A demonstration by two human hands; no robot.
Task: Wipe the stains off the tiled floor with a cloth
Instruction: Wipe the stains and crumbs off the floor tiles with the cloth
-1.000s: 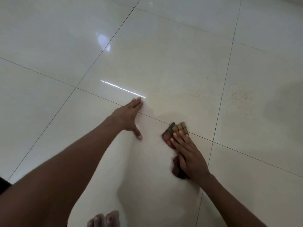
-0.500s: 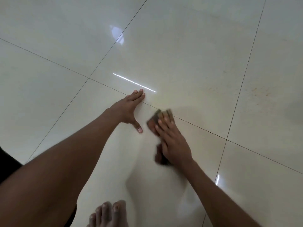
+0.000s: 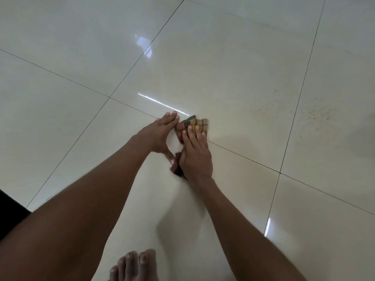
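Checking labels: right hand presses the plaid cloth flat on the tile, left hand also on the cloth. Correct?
Not quite. In the head view the left hand rests flat on the bare tiled floor beside the plaid cloth, not on it. The right hand does press the cloth flat on the tile.

Glossy cream tiled floor [image 3: 233,63], crossed by thin dark grout lines and streaked with bright reflections. Lying flat on it: a folded checked cloth [image 3: 199,124] across a grout line, pressed down under the straight fingers of the right hand [image 3: 195,157]. Just beside the cloth, the left hand [image 3: 159,134], palm down, fingers straight. Faint brownish speckled stains [image 3: 316,114] well off to the right. Bare toes [image 3: 134,264] at the near edge.
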